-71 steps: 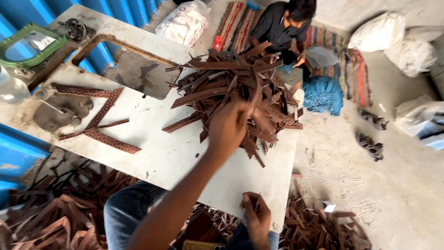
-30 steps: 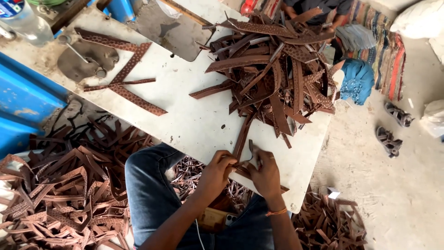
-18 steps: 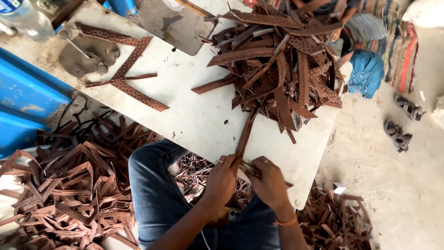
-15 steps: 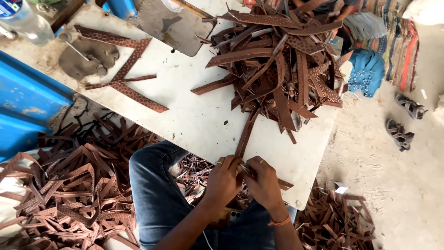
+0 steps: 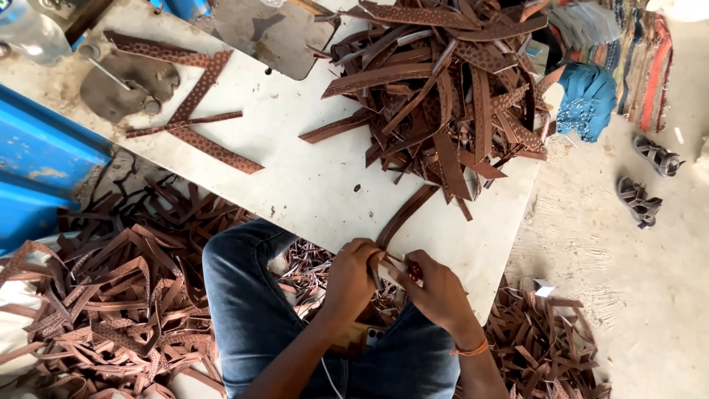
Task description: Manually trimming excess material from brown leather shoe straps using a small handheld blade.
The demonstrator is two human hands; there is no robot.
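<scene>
At the far left corner of the worktop (image 5: pixel 310 177), a flat grey leather piece (image 5: pixel 129 89) and a few perforated brown straps (image 5: pixel 199 140) lie where they lay a second ago. Below the left edge, cut strips (image 5: pixel 96 295) cover the floor beside my knee (image 5: pixel 236 258).

At the near edge my left hand (image 5: pixel 353 275) is closed in a pinch grip on the near end of a long brown strap (image 5: pixel 405 214). That strap runs from my fingers up and to the right across the worktop towards the heap of straps (image 5: pixel 443 96), its far end touching or tucked under the heap's near fringe. Compared with a second ago, both hands sit in nearly the same place at the near edge; over two seconds ago my left hand was stretched out to the heap, so the strap has been drawn from the heap to the edge and is now being worked at its end.

My right hand (image 5: pixel 437 290) is closed too, meeting the left over the strap end; a small red-and-pale object (image 5: pixel 413 272) shows between the fingers, but I cannot tell what it is.

At the far right edge lies a blue cloth (image 5: pixel 587 100); on the floor beyond, a pair of sandals (image 5: pixel 646 181) and more offcuts (image 5: pixel 546 347).
</scene>
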